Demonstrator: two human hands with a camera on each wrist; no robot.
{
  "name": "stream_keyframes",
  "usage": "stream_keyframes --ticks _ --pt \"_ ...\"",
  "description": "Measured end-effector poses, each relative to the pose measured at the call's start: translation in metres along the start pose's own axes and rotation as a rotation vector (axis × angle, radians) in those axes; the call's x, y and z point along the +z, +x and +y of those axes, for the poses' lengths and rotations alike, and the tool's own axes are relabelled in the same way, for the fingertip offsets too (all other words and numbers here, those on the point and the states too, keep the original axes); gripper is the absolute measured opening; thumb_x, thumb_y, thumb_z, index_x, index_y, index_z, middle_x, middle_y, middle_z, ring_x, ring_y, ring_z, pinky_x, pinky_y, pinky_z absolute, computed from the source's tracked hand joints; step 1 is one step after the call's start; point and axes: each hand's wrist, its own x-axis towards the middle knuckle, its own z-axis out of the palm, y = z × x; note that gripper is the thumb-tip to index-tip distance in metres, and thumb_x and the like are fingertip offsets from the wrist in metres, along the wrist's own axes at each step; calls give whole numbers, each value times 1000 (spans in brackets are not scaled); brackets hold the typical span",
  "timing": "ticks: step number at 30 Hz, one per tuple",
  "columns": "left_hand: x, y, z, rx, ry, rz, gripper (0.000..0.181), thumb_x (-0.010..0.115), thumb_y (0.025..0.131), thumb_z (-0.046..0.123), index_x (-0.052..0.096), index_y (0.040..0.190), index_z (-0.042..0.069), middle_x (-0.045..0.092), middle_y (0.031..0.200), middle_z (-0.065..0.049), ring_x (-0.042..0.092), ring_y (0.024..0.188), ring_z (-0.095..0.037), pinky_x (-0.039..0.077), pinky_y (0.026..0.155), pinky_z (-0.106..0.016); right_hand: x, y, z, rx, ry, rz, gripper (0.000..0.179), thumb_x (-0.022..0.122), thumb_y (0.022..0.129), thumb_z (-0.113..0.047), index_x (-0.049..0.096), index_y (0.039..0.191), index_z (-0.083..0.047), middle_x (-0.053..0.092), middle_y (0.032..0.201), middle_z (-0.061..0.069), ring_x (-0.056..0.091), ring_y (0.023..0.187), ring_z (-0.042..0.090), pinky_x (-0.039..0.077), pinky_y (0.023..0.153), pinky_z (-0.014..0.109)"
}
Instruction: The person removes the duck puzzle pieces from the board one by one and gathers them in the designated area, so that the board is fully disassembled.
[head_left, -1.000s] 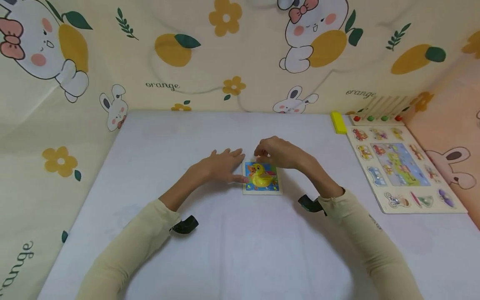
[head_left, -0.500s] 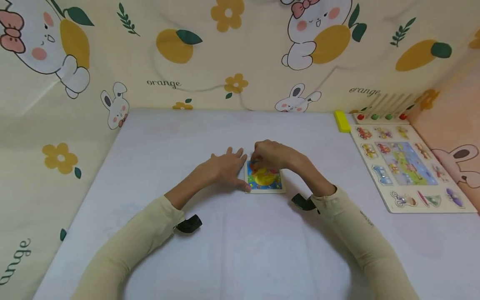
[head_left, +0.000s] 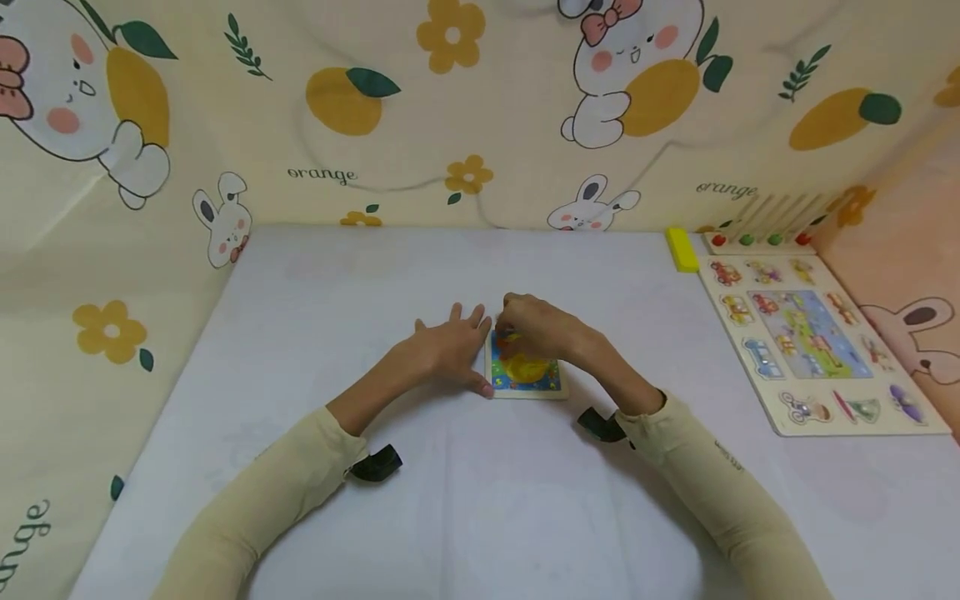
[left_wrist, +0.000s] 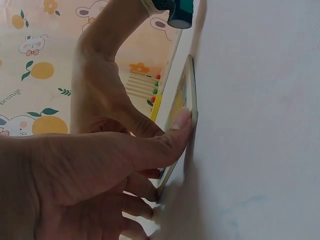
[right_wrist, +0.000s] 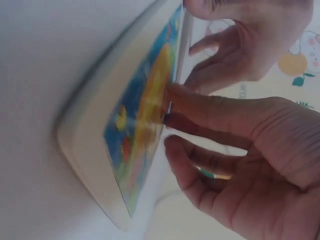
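Observation:
A small square duck puzzle (head_left: 528,387) with a yellow duck on blue lies flat on the white table. My left hand (head_left: 446,350) is at its left side, thumb pressing on the near left corner and the other fingers spread on the table. From above, my right hand (head_left: 543,327) reaches over the puzzle's upper part and hides some of the duck. In the right wrist view, thumb and forefinger of the right hand (right_wrist: 240,145) pinch at the duck picture (right_wrist: 150,100), a thin pale edge showing between their tips. The left wrist view shows the left thumb (left_wrist: 182,117) on the board's rim.
To the right lies a large wooden picture puzzle board (head_left: 772,408). Behind it stands a rack with thin pegs and red and green beads (head_left: 761,242). A yellow block (head_left: 682,250) sits beside them. Printed cloth (head_left: 337,200) hangs behind and beside the table (head_left: 480,517).
My right hand has moved down and left onto the duck picture, fingertips now at its upper left part. The left hand stays at the puzzle's left side, thumb now lower at the corner.

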Motion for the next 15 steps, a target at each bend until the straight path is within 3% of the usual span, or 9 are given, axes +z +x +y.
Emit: stream_keyframes --ticks 11,15 --pt "1 -1 2 12 29 20 116 80 84 61 18 168 10 5 178 -12 5 164 -46 28 110 -85 6 -1 -1 19 8 69 28 84 89 -10 76 112 3 62 108 16 58 97 28 56 95 41" --pt "2 1 3 -11 34 11 116 79 84 62 18 168 12 5 178 -11 5 164 -45 28 111 -84 9 -2 3 -13 8 105 30 84 88 -11 73 112 3 63 108 16 59 98 29 56 94 41"
